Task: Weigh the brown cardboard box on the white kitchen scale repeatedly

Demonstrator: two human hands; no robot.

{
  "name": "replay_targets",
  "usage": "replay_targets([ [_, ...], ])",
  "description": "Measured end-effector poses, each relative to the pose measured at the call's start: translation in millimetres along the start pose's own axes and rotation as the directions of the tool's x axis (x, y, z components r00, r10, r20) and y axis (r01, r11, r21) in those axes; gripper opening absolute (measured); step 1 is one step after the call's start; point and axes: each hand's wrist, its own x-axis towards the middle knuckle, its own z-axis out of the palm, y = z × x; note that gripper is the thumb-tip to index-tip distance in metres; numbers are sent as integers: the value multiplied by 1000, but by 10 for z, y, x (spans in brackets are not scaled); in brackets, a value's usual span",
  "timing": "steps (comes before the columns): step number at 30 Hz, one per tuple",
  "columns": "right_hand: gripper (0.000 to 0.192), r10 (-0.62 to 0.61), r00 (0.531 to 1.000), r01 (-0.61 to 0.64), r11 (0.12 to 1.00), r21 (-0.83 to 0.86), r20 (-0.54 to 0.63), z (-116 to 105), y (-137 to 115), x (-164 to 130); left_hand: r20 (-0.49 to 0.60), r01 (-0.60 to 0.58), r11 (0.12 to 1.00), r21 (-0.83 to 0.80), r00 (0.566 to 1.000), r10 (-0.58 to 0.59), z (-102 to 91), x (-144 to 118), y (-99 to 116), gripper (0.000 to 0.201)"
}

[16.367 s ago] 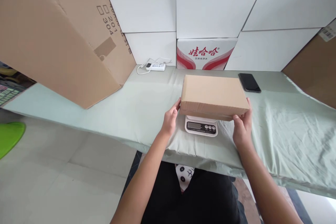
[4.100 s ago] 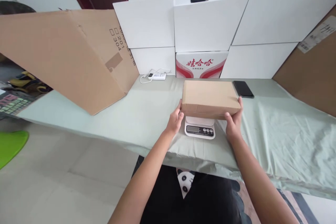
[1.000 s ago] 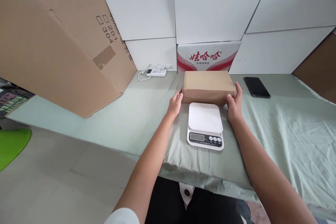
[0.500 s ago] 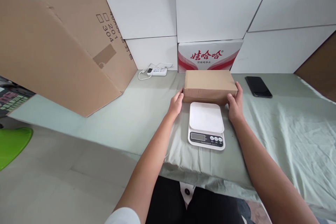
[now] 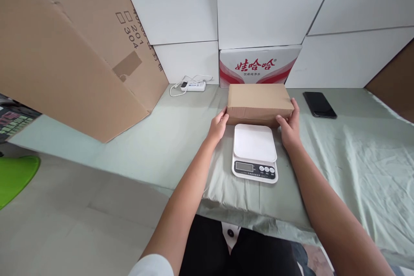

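The left hand (image 5: 218, 127) and the right hand (image 5: 289, 128) grip opposite short ends of the cardboard box (image 5: 260, 96), which is between them and looks stiff, probably light, so these ends suit holding.

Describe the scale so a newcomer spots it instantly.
On the pale green tablecloth, find the brown box between the left hand and right hand. The scale lies just nearer the camera. Its white platform and dark button panel set it apart from the plain box.
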Motion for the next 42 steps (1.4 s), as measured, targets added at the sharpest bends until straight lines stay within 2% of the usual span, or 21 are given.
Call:
replay_targets([
  [14,94,-30,999,31,999,-26,12,-17,12,16,-5,-10,1000,16,1000,10,2,13,3,61],
  [20,94,-5,1000,4,1000,-24,-3,-19,-34,13,-3,-20,1000,20,1000,20,-1,26,-26,60],
  [29,90,-3,1000,3,1000,-14,1,-39,50,20,-19,-38,999,33,999,39,-9,26,-41,58],
  [37,91,3,999,-1,999,-34,38,-67,67,-4,-32,-21,994,111,999,24,17,34,-19,60],
  [42,92,12,1000,-11,999,-32,19,-49,38,-12,-18,-42,988,149,999,45,8,48,-41,58],
])
